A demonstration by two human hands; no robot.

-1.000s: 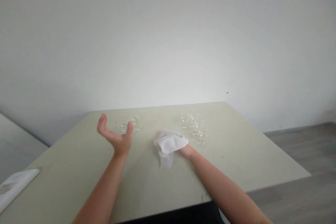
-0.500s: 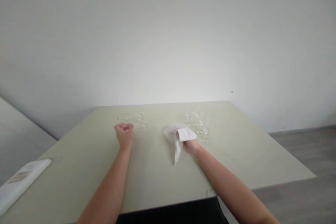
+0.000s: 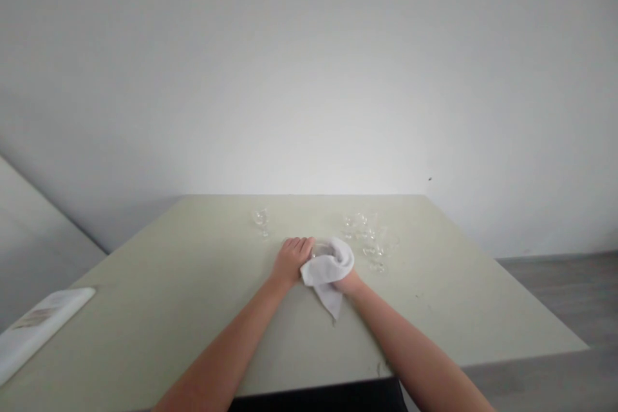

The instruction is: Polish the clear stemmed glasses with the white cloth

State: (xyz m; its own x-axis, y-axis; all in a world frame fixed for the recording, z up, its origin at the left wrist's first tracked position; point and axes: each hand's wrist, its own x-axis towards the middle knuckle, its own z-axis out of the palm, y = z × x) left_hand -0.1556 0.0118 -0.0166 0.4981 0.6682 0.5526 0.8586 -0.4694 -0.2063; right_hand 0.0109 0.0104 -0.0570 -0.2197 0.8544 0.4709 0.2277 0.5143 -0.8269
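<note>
My left hand (image 3: 291,259) is closed around a clear stemmed glass (image 3: 319,248), its rim showing just right of the fingers. A white cloth (image 3: 324,270) covers most of my right hand (image 3: 349,283), which is closed on it. The cloth is bunched against the glass on its right side, and one corner hangs down toward the table. The stem and foot of the glass are hidden behind my left hand and the cloth.
All this is over a pale green table (image 3: 168,328). Clear stemmed glasses (image 3: 261,217) stand beyond my left hand, and several more (image 3: 371,238) cluster to the right of the cloth. A white printed package (image 3: 48,318) lies at the left edge. Behind the table rises a wall.
My left hand has moved right, bringing the glass from the left side of the table to the cloth. My right hand stays near the same place, with the cloth now folded against the glass.
</note>
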